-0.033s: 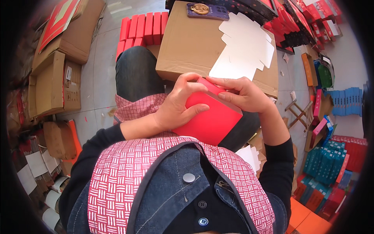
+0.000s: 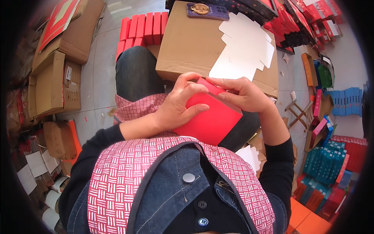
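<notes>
A red paper box [image 2: 212, 123] rests tilted against my lap, its smooth broad side toward me. My left hand [image 2: 181, 103] grips its left side, thumb lying over the red face and fingers curled at the top edge. From the right, my right hand [image 2: 245, 93] holds the upper edge, fingers bent along the narrow top side by a flap. Fingertips of both hands nearly meet at the box's far corner. Just beyond, flat white die-cut card blanks [image 2: 243, 46] lie on a large brown carton [image 2: 187, 43].
A phone in a purple case [image 2: 218, 12] lies at the carton's far edge. Finished-looking red boxes [image 2: 149, 29] stand in rows at the far left. An open brown carton [image 2: 46, 87] sits left; blue boxes [image 2: 344, 101], teal boxes [image 2: 325, 160] and a folding stool [image 2: 298, 113] are right.
</notes>
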The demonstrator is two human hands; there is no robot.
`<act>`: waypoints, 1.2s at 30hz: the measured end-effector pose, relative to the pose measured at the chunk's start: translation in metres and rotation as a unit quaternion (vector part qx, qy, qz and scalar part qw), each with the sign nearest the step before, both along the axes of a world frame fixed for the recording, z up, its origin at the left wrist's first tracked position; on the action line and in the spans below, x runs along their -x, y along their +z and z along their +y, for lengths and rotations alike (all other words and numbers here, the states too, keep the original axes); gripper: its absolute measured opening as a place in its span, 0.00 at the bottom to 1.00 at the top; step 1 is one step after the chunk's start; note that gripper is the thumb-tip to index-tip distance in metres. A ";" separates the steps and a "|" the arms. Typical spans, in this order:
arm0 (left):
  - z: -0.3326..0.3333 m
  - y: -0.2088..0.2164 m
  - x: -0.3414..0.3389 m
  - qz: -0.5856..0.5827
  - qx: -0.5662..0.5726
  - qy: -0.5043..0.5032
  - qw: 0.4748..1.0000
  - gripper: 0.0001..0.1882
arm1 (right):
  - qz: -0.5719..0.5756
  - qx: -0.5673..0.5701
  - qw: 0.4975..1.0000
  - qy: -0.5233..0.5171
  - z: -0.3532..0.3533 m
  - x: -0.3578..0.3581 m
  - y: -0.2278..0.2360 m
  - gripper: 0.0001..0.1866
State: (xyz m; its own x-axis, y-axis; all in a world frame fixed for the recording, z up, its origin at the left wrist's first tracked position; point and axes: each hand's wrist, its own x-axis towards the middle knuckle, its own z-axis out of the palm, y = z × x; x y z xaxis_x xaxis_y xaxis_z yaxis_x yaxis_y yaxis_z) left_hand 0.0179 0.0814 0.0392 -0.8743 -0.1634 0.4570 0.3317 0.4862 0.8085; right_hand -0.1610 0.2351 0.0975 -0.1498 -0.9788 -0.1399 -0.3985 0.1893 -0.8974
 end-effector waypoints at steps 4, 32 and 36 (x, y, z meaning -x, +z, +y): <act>-0.002 0.011 0.000 -0.079 -0.039 -0.027 0.996 0.17 | 0.007 -0.069 0.998 0.007 -0.004 0.000 0.008 0.24; -0.008 -0.002 0.007 -0.159 -0.117 -0.035 0.980 0.16 | -0.280 0.132 0.836 -0.453 0.036 -0.067 -0.032 0.16; -0.003 0.011 0.015 -0.090 0.071 -0.029 0.993 0.14 | -0.233 0.096 0.853 -0.458 0.036 -0.066 -0.041 0.15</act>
State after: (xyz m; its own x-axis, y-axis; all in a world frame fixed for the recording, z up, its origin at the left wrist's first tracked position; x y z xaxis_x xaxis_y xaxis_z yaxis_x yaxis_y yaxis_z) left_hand 0.0033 0.0779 0.0500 -0.9501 -0.0550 0.3070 0.2191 0.5829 0.7825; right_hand -0.0946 0.2714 0.0566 -0.8353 -0.4932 -0.2431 0.2459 0.0605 -0.9674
